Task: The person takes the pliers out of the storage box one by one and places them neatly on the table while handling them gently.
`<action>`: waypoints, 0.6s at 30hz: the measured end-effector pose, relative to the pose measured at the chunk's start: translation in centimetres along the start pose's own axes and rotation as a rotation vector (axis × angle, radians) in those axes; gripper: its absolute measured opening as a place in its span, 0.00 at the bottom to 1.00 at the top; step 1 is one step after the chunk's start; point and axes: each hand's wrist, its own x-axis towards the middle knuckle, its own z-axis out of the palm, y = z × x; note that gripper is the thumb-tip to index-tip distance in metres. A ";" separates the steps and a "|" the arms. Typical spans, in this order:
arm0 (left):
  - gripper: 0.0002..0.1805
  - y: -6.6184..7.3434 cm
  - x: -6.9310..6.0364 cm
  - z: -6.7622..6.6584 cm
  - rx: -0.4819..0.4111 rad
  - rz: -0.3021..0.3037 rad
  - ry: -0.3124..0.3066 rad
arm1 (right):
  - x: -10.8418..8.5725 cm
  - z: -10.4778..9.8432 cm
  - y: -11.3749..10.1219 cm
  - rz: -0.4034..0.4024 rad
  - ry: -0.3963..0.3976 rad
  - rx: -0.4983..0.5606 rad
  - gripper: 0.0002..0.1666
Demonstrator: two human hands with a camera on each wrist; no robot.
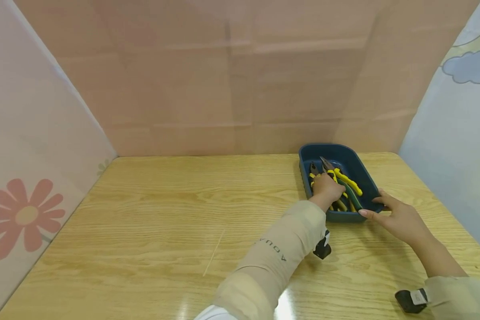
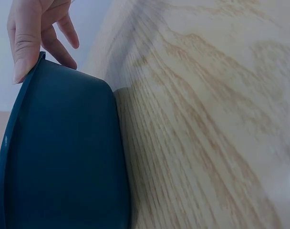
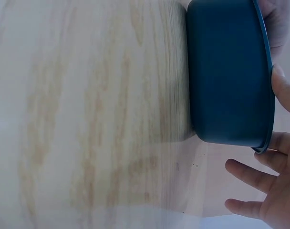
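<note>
A dark blue bin point(image 1: 367, 182) holds several pliers. The left hand point(image 1: 327, 189) reaches into it, bent down over pliers with black-and-yellow handles point(image 1: 341, 205); its fingertips are partly hidden, so its grasp is unclear. Beside it lie a green handle point(image 1: 352, 195) and a yellow handle point(image 1: 349, 182). The right hand point(image 1: 402, 220) holds the bin's near right corner, thumb on the front rim. The right wrist view has this hand point(image 3: 278, 191) at the bin's point(image 3: 231, 71) corner, some fingers spread. The left wrist view shows the right hand point(image 2: 40, 33) above the bin wall point(image 2: 64, 152).
The bin stands on a wooden table point(image 1: 144, 213) near its back right edge. A brown covering point(image 1: 240, 80) rises behind, with patterned panels at the left point(image 1: 44, 133) and right point(image 1: 464, 133). A thin pale strip point(image 1: 214, 253) lies front of centre.
</note>
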 end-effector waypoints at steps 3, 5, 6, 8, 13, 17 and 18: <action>0.33 -0.1 0.0 0.0 0.016 -0.002 0.014 | 0.0 0.1 -0.1 0.001 0.001 0.002 0.45; 0.32 0.0 -0.2 0.0 0.027 -0.002 0.021 | 0.0 0.1 -0.1 -0.001 0.005 0.000 0.45; 0.32 0.0 -0.3 -0.1 0.032 -0.003 0.024 | 0.0 0.1 -0.1 -0.003 0.007 -0.001 0.44; 0.32 0.1 -0.4 -0.2 0.035 -0.010 0.026 | 0.0 0.1 -0.1 -0.007 0.009 -0.001 0.44; 0.33 0.2 -0.7 -0.3 0.016 -0.040 0.011 | -0.1 0.0 -0.2 -0.016 0.017 -0.002 0.43; 0.33 0.3 -0.7 -0.2 -0.003 -0.055 0.011 | -0.1 -0.2 -0.1 -0.013 0.011 -0.009 0.44; 0.33 0.4 -0.7 0.0 -0.007 -0.057 0.016 | -0.1 -0.2 -0.1 -0.012 0.009 -0.011 0.44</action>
